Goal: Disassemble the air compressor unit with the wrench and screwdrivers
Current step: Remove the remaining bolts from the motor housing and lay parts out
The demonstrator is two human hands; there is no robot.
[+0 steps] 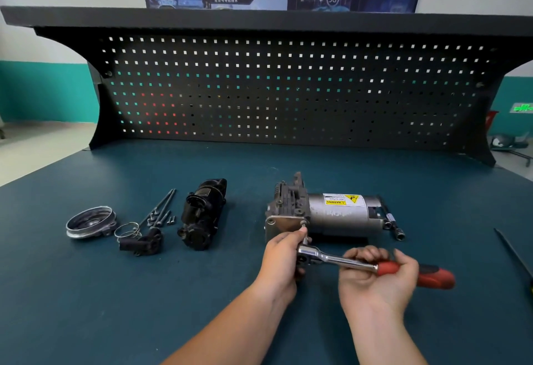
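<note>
The air compressor (331,213), a grey metal cylinder with a yellow warning label, lies on the blue bench top. A ratchet wrench (340,260) with a red handle points its head at a bolt on the compressor's near end plate. My left hand (281,255) pinches the socket at the wrench head, fingertips touching the bolt. My right hand (377,275) is wrapped around the wrench's red grip, palm up.
Removed parts lie to the left: a black housing (203,214), a metal ring cover (89,221), a spring clamp (128,230), a black connector (142,243) and several long bolts (161,210). A socket extension (393,224) rests right of the compressor. A thin tool (514,255) lies at far right. The pegboard (288,90) stands behind.
</note>
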